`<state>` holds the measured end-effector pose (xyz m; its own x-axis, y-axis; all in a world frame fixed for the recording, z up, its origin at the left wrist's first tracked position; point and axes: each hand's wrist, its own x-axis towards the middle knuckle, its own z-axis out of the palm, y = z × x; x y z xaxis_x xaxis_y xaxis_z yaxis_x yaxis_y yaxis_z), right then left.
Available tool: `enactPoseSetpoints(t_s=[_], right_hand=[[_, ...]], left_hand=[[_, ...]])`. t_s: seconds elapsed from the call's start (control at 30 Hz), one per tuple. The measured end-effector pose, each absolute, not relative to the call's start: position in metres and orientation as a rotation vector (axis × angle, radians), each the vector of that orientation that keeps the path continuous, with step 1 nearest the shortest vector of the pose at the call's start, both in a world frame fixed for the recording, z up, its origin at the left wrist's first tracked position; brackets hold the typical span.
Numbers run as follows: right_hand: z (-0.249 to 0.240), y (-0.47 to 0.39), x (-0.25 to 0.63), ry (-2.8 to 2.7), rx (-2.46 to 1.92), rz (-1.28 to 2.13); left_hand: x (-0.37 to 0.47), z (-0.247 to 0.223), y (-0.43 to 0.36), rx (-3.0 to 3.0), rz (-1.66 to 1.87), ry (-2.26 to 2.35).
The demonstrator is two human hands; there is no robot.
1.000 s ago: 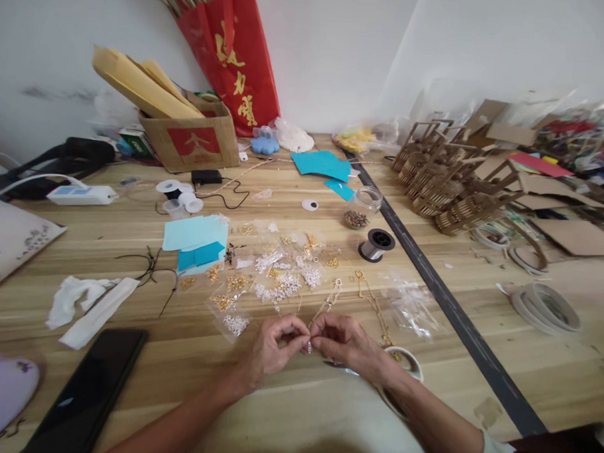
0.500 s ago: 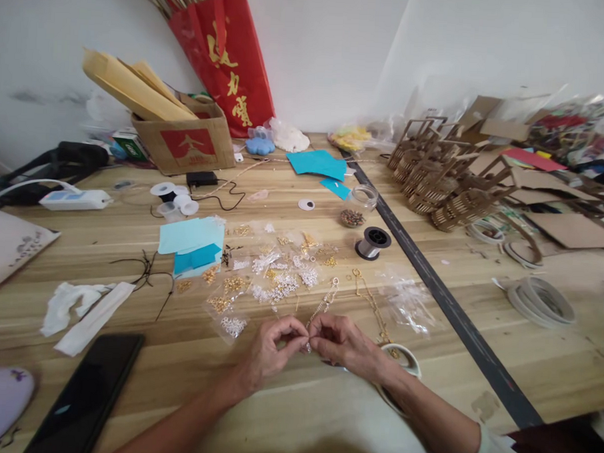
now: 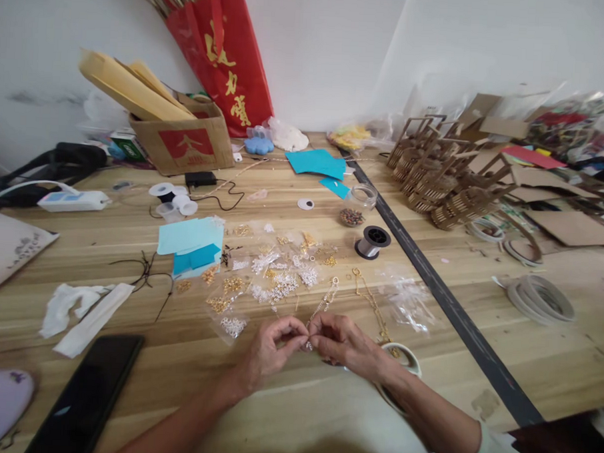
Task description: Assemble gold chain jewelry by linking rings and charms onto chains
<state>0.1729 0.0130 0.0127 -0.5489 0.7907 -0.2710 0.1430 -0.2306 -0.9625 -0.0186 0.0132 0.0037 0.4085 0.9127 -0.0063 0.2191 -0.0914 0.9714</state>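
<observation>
My left hand (image 3: 275, 349) and my right hand (image 3: 341, 343) meet fingertip to fingertip at the front middle of the wooden table (image 3: 253, 431). Both pinch the end of a silver chain (image 3: 323, 299), which runs away from me on the tabletop. A tiny silver piece shows just under the fingertips, too small to make out. Right of it lies a gold chain (image 3: 371, 302), its near end by a white ring (image 3: 407, 358) partly behind my right forearm. Beyond my left hand are small bags of silver rings (image 3: 233, 326) and gold findings (image 3: 234, 284).
A wire spool (image 3: 373, 243) and a jar of beads (image 3: 352, 217) stand beyond the chains. Clear plastic bags (image 3: 406, 301) lie to the right. At the left are a black phone (image 3: 87, 394) and white tissue (image 3: 73, 306). Woven baskets (image 3: 448, 186) stand at the back right.
</observation>
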Motion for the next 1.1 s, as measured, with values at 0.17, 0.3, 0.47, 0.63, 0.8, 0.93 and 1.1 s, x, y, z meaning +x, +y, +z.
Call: enactPoseSetpoints(t_s=[0.17, 0.3, 0.47, 0.63, 0.8, 0.93, 1.1], right_hand=[[0.015, 0.013, 0.172, -1.567, -1.135, 1.831], [0.017, 0.013, 0.172, -1.566, -1.139, 1.830], [0.016, 0.014, 0.172, -1.527, -1.146, 1.849], [0.014, 0.014, 0.171, -1.517, -1.165, 1.839], [0.014, 0.013, 0.169, -1.600, -1.211, 1.726], [0.016, 0.012, 0.168, -1.696, -1.278, 1.588], [0.017, 0.012, 0.169, -1.723, -1.275, 1.558]], left_hand=[[-0.019, 0.004, 0.013, 1.522, 0.779, 1.033], [-0.018, 0.001, 0.013, 1.471, 0.788, 1.026], [-0.017, -0.002, 0.014, 1.430, 0.800, 1.009], [-0.017, -0.003, 0.013, 1.509, 0.809, 1.037], [-0.017, -0.001, 0.013, 1.621, 0.841, 1.063], [-0.018, -0.003, 0.013, 1.683, 0.851, 1.085], [-0.018, -0.007, 0.011, 1.708, 0.859, 1.081]])
